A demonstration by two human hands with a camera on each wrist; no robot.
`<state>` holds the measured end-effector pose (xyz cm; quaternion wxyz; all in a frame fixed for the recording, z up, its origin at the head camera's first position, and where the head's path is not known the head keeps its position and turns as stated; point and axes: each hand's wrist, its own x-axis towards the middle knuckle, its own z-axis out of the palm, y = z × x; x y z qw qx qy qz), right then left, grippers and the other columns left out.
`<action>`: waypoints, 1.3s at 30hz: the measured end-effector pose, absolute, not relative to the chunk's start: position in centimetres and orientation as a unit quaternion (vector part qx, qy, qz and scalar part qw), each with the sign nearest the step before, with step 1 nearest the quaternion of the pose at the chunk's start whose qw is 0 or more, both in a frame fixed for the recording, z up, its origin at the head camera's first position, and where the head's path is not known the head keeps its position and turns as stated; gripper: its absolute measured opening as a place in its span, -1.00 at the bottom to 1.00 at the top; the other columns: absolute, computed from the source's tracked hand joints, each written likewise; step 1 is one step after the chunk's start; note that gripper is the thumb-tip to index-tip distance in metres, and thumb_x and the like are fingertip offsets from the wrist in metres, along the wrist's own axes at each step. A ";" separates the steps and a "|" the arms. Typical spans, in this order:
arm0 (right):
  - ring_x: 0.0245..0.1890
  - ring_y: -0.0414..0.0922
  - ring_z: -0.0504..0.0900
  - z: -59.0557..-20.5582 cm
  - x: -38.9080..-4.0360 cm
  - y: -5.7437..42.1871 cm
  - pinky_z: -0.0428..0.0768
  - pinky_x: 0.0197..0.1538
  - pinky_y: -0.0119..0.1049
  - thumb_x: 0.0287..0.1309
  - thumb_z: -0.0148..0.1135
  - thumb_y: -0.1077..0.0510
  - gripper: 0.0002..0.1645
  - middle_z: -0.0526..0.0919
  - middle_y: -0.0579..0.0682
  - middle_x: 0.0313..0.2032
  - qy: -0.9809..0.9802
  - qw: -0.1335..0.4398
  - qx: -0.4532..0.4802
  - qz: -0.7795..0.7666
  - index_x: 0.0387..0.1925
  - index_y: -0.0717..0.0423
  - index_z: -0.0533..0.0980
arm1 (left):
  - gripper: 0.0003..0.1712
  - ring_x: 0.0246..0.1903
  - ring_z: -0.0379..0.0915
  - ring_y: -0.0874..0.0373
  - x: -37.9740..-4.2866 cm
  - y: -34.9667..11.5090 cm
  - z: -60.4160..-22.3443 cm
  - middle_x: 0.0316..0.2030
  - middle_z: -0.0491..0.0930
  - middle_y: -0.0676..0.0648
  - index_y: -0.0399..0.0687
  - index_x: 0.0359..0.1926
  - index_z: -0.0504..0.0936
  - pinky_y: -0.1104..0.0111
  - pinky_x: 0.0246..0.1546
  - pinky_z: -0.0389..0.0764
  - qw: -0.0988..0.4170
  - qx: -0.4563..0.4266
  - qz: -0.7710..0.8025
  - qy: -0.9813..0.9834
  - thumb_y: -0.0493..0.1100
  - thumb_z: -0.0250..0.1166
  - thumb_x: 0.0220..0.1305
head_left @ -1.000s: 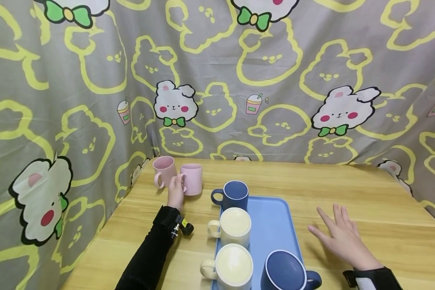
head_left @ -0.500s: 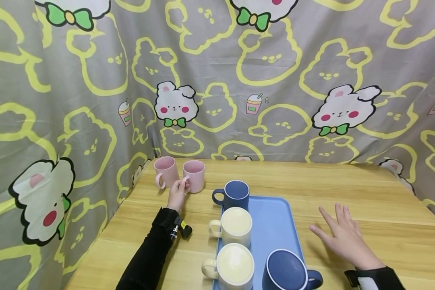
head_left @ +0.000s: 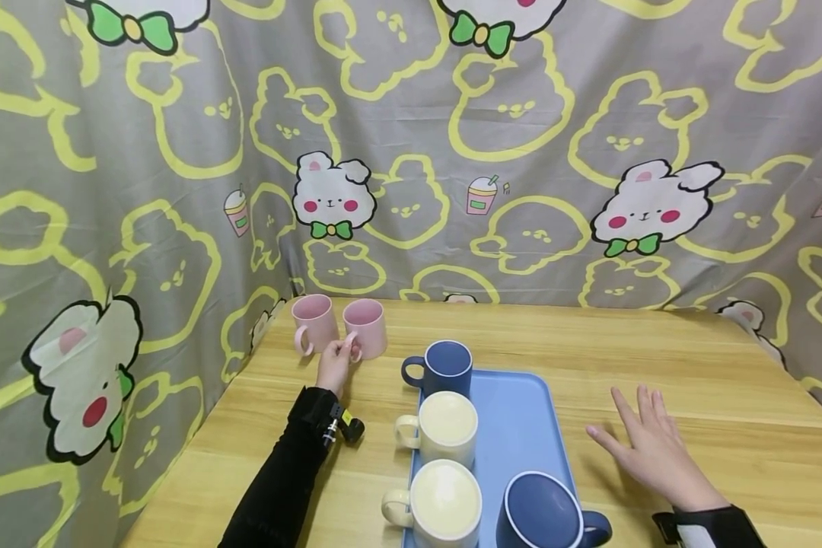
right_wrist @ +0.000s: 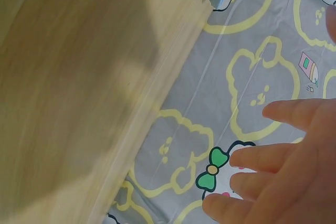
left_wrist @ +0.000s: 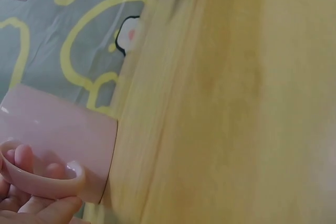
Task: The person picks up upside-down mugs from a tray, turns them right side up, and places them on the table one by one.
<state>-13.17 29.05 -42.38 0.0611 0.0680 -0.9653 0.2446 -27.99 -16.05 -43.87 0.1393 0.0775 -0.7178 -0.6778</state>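
My left hand (head_left: 334, 365) pinches the handle of a pink mug (head_left: 368, 335) at the back left of the table. In the left wrist view, fingers pass through that handle (left_wrist: 44, 184) and the thumb presses it from outside. Close on its left stands a second pink mug (head_left: 315, 326), its handle facing me. My right hand (head_left: 647, 453) is over the table right of the blue tray, fingers spread and holding nothing. The right wrist view also shows these straight fingers (right_wrist: 262, 158).
On the blue tray (head_left: 514, 411) stand a navy mug (head_left: 447, 367) at the back left, two cream mugs (head_left: 447, 428) in front of it, and another navy mug (head_left: 540, 510) at the front right. A patterned curtain (head_left: 411, 152) rises behind and left of the wooden table (head_left: 657, 350).
The pink mug in my left hand has moved back, away from me, and now stands level with the other pink mug. My right hand has hardly moved.
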 end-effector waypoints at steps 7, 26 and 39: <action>0.31 0.50 -0.55 -42.4 -13.2 29.3 -0.43 0.26 0.40 0.33 0.07 -0.24 0.06 -0.35 0.72 0.28 -0.965 0.055 0.064 0.249 0.37 0.57 -0.01 | -0.80 -0.14 0.53 -0.04 -31.1 -16.5 -46.0 -0.15 0.60 -0.31 -0.43 -0.18 0.48 0.25 -0.04 0.50 0.151 0.063 -0.703 -0.692 -0.29 0.06 0.46; 0.31 0.53 -0.49 -42.6 -13.1 29.5 -0.35 0.25 0.43 0.34 0.06 -0.23 0.03 -0.29 0.74 0.27 -0.965 0.058 0.062 0.249 0.35 0.59 0.01 | -0.56 0.13 0.38 -0.22 -28.4 -16.3 -43.3 0.07 0.51 -0.39 -0.45 0.08 0.51 0.05 0.19 0.34 0.128 0.079 -0.552 -0.820 -0.09 0.07 0.47; 0.31 0.55 -0.44 -43.0 -12.8 29.1 -0.38 0.24 0.45 0.31 0.10 -0.24 0.03 -0.28 0.72 0.29 -0.966 0.062 0.071 0.242 0.37 0.53 0.06 | -0.26 0.40 -0.19 -0.37 -21.7 -17.3 -41.8 0.40 0.01 -0.47 -0.27 0.35 0.34 -0.32 0.28 -0.19 0.217 -0.054 -0.127 -0.966 0.07 0.25 0.31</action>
